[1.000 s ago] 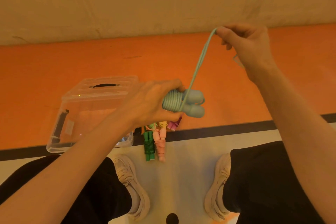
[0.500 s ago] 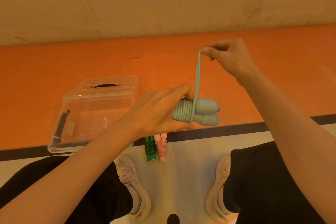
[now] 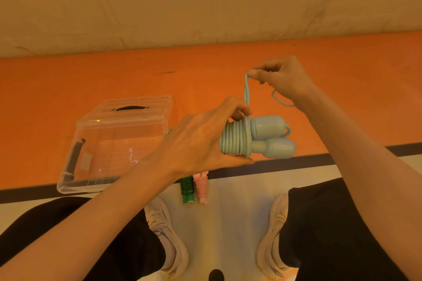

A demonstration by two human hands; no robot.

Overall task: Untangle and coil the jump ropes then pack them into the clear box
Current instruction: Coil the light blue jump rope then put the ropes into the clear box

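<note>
Now your right hand (image 3: 282, 77) has come down and in toward the bundle since a second ago, when it held the cord high and far out to the side. The free stretch of cord (image 3: 246, 89) is much shorter, standing almost straight up from the coil, so the winding looks close to finished. What remains, by my reading, is a last turn or two and tucking the tail, a loop of which hangs below your right wrist.

Your right fingers (image 3: 253, 73) are pinched together on the cord's upper end. Your left hand (image 3: 201, 141) is wrapped round the light-blue jump rope (image 3: 235, 139), thumb underneath and fingertips on top, holding it in the air above the floor, to the right of the clear box (image 3: 109, 150).

Count them:
- One light-blue rope in your hands, with two blue handles (image 3: 274, 137) side by side, pointing right.
- One green coiled rope (image 3: 186, 189) and one pink coiled rope (image 3: 202, 188) on the floor, lying side by side just under your left hand. Any others beneath your hand are hidden.
- One clear box, tipped on its side on the orange floor, lid with a dark handle toward the wall. I cannot tell whether anything is in it.
</note>
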